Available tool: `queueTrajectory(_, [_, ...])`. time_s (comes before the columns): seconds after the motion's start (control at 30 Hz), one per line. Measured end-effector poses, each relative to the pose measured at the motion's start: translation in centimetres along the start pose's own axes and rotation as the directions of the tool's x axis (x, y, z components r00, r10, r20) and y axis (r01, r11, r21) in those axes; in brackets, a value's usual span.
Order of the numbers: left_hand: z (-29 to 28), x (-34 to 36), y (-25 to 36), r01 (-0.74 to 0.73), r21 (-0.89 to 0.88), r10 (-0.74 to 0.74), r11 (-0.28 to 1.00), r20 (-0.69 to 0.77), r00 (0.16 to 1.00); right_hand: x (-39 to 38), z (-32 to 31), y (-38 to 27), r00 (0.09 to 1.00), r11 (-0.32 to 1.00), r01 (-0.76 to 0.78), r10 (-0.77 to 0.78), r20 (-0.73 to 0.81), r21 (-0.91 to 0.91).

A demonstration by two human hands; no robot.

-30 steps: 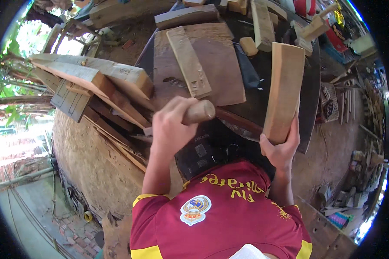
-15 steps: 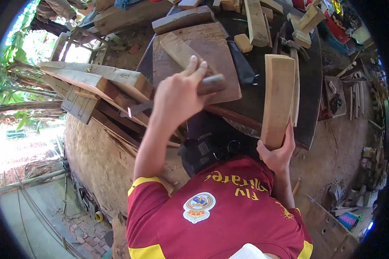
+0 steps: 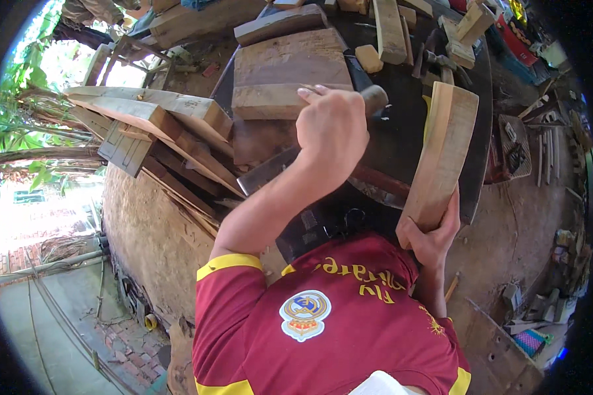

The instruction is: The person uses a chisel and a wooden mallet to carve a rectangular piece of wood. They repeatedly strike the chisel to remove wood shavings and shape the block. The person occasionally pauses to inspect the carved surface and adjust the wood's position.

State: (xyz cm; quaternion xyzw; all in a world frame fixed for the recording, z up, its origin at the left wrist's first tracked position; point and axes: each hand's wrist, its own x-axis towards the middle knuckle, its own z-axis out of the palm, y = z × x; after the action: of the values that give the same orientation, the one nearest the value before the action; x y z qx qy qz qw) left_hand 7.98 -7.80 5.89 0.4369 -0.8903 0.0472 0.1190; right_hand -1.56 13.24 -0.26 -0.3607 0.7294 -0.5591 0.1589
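My left hand (image 3: 333, 128) is closed around a flat-bladed tool (image 3: 267, 172) with a thick round handle; the handle's butt sticks out to the right and the blade points toward the lower left. Just beyond my knuckles, a flat piece of wood (image 3: 263, 101) lies crosswise on a wide wooden board (image 3: 290, 62). My fingertips overlap its right part; whether they touch it I cannot tell. In my right hand (image 3: 435, 230), a thick wooden block (image 3: 447, 145) is gripped by its near end, standing up and leaning right. Something yellow shows behind it.
Several long timbers (image 3: 171, 115) lean at the left of the dark worktable (image 3: 402, 141). A hammer (image 3: 441, 60), a small wooden block (image 3: 369, 58) and more wood pieces (image 3: 390, 33) lie on its far side. To the right stands a crate (image 3: 514, 148).
My left hand has moved right with the tool. The flat wood on the board has turned from slanting to crosswise and come nearer. The block in my right hand now leans further right.
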Motion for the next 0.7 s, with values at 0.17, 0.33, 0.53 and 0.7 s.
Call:
queueTrajectory(0.17, [-0.6, 0.9, 0.2, -0.015, -0.006, 0.015, 1.0, 0.102, 0.995, -0.3, -1.1, -1.0, 1.0, 0.992, -0.02, 0.021, -0.007, 0.125])
queueTrajectory(0.33, [-0.1, 0.6, -2.9, 0.033, 0.019, -0.033, 0.999, 0.038, 0.999, -1.1, -0.5, -1.1, 0.993, 0.993, -0.064, 0.074, -0.093, 0.103])
queueTrajectory(0.53, [-1.0, -1.3, -1.3, 0.108, -0.04, -0.108, 0.993, 0.018, 0.994, -1.2, -1.3, -0.8, 0.99, 0.986, -0.087, 0.102, -0.101, 0.145])
queueTrajectory(0.7, [-2.5, -2.5, 3.1, -0.451, -0.392, 0.552, 0.802, 0.199, 0.81, -1.1, -2.5, 1.1, 0.979, 0.991, -0.036, 0.061, -0.193, 0.13])
